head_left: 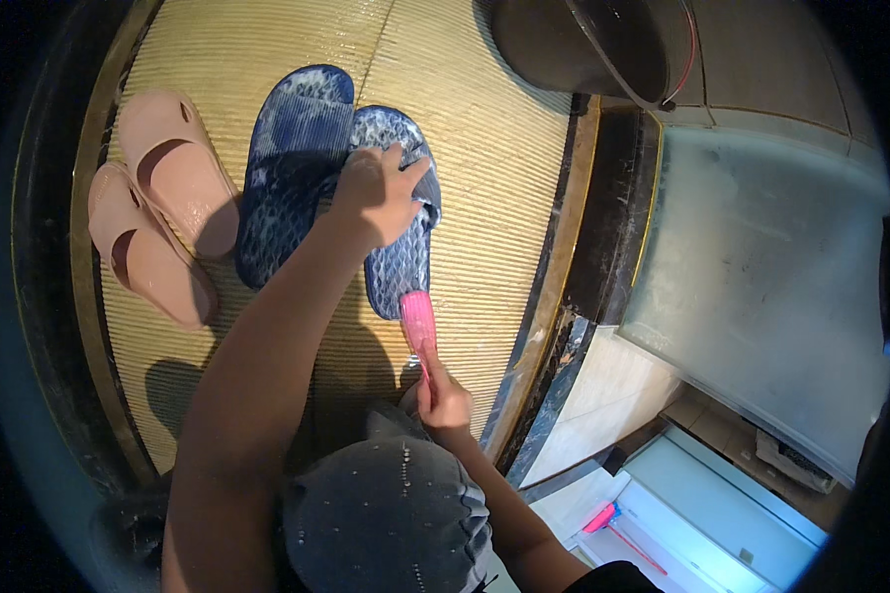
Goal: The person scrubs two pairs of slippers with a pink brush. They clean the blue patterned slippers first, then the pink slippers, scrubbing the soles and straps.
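Note:
A pair of blue-and-white patterned slippers lies side by side on the wet ribbed floor. My left hand presses on the right slipper, its fingers spread over the strap. Right beside it is the left slipper, partly behind my wrist. My right hand is closed around the handle of a pink brush. The brush head meets the heel end of the right slipper; its bristles are hidden from view.
Two pink slippers rest at the left. A dark bucket stands at the far right. Along the right run a dark stone edge and a frosted panel. Rounded grey cloth with water drops is between my arms.

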